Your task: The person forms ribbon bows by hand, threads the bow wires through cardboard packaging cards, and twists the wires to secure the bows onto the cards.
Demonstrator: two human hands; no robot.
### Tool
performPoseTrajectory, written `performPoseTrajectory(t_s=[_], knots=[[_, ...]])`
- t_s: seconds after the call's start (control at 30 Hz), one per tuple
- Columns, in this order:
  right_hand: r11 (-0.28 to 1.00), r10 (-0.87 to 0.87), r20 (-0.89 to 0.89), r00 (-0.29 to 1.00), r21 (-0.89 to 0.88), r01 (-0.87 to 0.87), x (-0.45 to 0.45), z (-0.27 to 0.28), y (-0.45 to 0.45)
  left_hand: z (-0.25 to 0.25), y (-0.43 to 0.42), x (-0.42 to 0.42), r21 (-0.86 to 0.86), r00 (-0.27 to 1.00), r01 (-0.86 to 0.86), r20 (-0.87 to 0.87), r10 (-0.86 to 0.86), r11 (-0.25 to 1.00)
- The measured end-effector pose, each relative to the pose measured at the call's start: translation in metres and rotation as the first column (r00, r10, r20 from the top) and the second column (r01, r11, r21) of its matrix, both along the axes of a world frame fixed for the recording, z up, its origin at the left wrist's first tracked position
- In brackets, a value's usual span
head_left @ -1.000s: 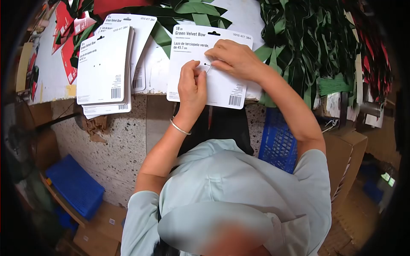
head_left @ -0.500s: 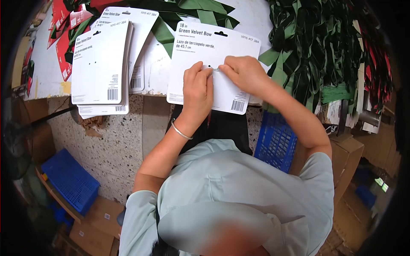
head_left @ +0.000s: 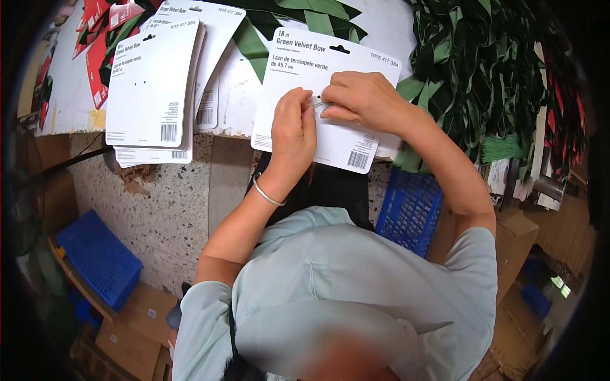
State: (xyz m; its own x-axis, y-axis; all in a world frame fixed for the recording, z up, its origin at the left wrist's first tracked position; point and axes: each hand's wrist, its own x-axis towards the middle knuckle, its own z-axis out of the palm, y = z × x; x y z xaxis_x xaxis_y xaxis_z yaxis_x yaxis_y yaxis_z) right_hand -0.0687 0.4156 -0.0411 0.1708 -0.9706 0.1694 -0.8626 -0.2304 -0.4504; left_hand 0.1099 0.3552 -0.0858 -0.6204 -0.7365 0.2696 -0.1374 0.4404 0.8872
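A white printed card [head_left: 298, 63], labelled Green Velvet Bow, lies at the table's front edge with its barcode corner towards me. Near its middle, a thin wire tie [head_left: 320, 105] sticks up just below a small punched hole. My right hand [head_left: 365, 100] pinches this tie between thumb and fingers from the right. On the left half of the card is my left hand [head_left: 294, 124], its fingers pressed together at the other side of the tie. Those fingertips face away, so what they pinch is hidden.
A stack of similar cards [head_left: 149, 95] overhangs the table edge at left. Dark green velvet ribbons [head_left: 473, 70] hang in a thick bunch at right. Red tags [head_left: 96, 70] lie at far left. Blue crates [head_left: 101, 257] and cardboard boxes [head_left: 130, 346] stand below.
My right hand has turned, its fingers now curling over the tie, and the tie looks more bent. The left hand stays at the card's middle. The whole view has shifted slightly.
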Motion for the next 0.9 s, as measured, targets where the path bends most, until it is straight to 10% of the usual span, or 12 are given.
performPoseTrajectory(t_s=[0.33,0.7,0.9], knots=[[0.934,-0.348,-0.015,0.937,-0.097,0.345,0.026,-0.029,-0.003,-0.006,0.005,0.004,-0.091,0.999,0.0,0.037,0.003,0.996],[0.84,-0.522,0.043,0.852,0.2,0.505,0.026,-0.001,0.003,0.018,0.018,0.033,-0.453,0.786,0.585,0.521,-0.333,0.673],[0.524,-0.577,0.363,0.732,-0.522,0.673,0.024,0.058,0.054,0.047,-0.021,0.047,-0.552,0.997,0.036,-0.037,-0.067,0.833]])
